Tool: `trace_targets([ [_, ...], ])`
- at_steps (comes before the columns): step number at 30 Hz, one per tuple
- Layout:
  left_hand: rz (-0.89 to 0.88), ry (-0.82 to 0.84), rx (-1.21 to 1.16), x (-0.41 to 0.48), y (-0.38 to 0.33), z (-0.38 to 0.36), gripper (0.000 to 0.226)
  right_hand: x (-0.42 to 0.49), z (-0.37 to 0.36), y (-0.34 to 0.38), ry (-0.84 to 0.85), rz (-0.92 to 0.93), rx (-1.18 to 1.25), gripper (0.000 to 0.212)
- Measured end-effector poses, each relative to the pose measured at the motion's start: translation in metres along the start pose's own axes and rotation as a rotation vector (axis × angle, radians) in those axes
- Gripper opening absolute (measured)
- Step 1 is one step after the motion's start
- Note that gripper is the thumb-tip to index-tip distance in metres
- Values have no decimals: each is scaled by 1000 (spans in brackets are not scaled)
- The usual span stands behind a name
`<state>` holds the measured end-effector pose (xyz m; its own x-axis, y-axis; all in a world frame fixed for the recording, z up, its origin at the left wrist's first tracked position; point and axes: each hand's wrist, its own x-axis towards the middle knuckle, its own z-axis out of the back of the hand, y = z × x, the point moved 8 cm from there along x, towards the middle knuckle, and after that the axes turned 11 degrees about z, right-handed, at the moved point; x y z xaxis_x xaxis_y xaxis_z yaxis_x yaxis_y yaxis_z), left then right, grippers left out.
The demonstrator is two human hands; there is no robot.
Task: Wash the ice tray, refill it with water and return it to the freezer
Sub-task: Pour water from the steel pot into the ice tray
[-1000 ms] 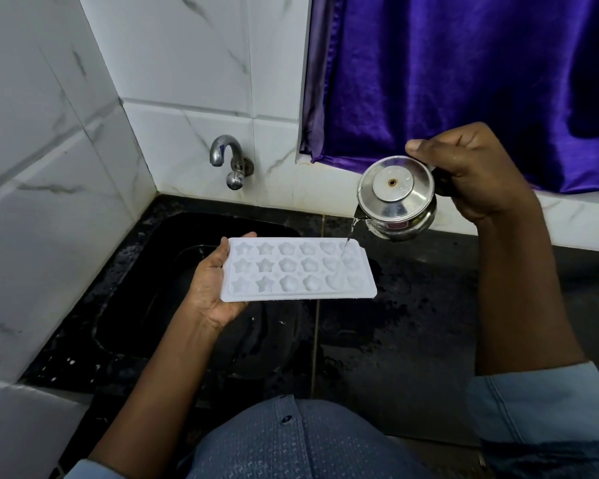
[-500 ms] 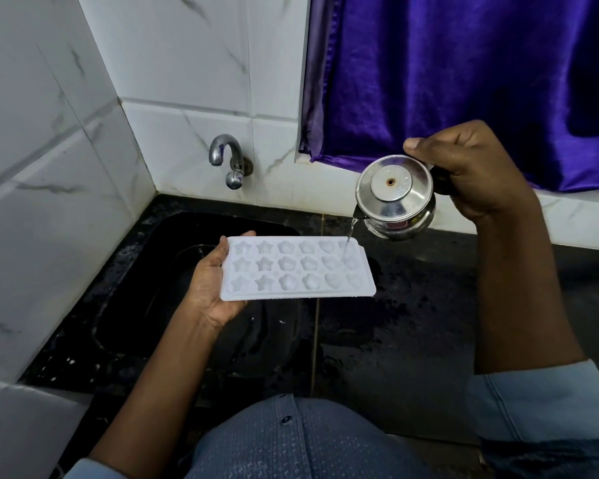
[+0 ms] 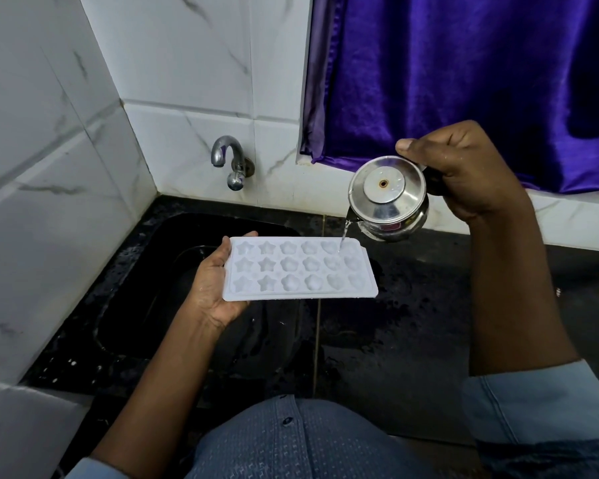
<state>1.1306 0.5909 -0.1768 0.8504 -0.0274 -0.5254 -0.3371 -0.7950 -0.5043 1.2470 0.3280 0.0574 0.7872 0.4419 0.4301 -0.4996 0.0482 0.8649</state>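
Note:
A white ice tray with star and flower moulds is held level over the black sink. My left hand grips its left end, thumb on the rim. My right hand grips the handle of a small steel kettle, tilted towards the tray. A thin stream of water falls from its spout into a mould at the tray's far right corner.
A black sink is set in a wet black counter. A steel tap sticks out of the white marble-tiled wall. A purple curtain hangs behind the kettle.
The kettle and tray have stayed almost still. Water keeps running from the spout into the tray's far right moulds.

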Motion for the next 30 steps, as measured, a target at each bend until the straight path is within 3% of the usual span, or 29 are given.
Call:
trace_targets([
  [11, 29, 13, 3, -2, 2, -2, 48, 6, -23, 6, 36, 33, 8, 57],
  [17, 20, 18, -15, -4, -1, 0, 47, 7, -28, 8, 48, 5, -18, 44],
  [30, 21, 17, -23, -7, 1, -2, 47, 4, -26, 13, 35, 24, -20, 52],
])
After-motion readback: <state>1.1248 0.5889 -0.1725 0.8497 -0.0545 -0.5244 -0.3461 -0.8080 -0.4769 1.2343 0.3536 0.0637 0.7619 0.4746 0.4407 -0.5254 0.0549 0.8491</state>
